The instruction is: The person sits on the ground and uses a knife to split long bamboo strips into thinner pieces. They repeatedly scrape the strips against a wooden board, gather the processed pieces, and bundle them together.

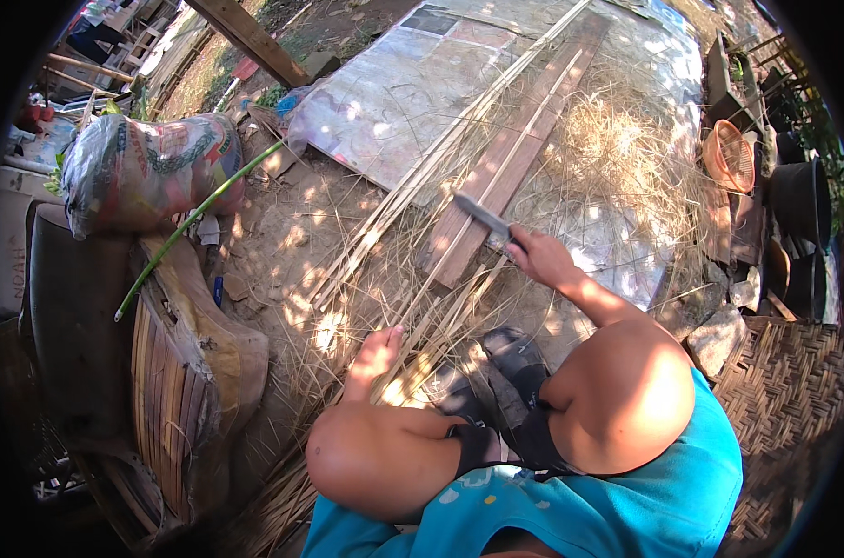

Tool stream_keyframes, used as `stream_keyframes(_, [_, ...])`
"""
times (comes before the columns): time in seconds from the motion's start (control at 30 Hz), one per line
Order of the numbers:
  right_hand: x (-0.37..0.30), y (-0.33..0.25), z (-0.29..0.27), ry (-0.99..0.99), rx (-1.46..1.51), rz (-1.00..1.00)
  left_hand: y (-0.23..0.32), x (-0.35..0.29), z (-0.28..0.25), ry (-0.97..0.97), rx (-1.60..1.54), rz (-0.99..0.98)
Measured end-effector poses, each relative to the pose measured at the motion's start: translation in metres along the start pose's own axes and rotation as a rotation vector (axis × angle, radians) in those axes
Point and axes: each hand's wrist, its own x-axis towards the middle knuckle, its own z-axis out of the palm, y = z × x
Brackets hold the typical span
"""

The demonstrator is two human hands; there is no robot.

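Note:
My right hand is closed around the handle of a knife. Its broad blade points up and left, lying across a narrow pale bamboo strip. Beneath the strip is a long brown wooden board, slanting away toward the upper right. Near the board's close end, my left hand has its fingers pinched at the near part of the strip. A bundle of similar bamboo strips runs alongside the board on its left. More strips lie under and beside my hands, near my feet.
A pale sheet covers the ground beneath the board. Curly shavings heap to its right, near an orange basket. At left are a stuffed sack, a green bamboo pole and a slatted wooden piece.

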Motion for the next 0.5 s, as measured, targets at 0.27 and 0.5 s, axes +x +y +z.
stream_keyframes(0.27, [0.018, 0.049, 0.007, 0.047, -0.058, 0.008, -0.137, -0.102, -0.011, -0.054, -0.132, -0.243])
stream_keyframes(0.5, [-0.014, -0.021, 0.020, -0.352, -0.187, -0.374, -0.016, 0.003, 0.014, 0.037, -0.054, 0.059])
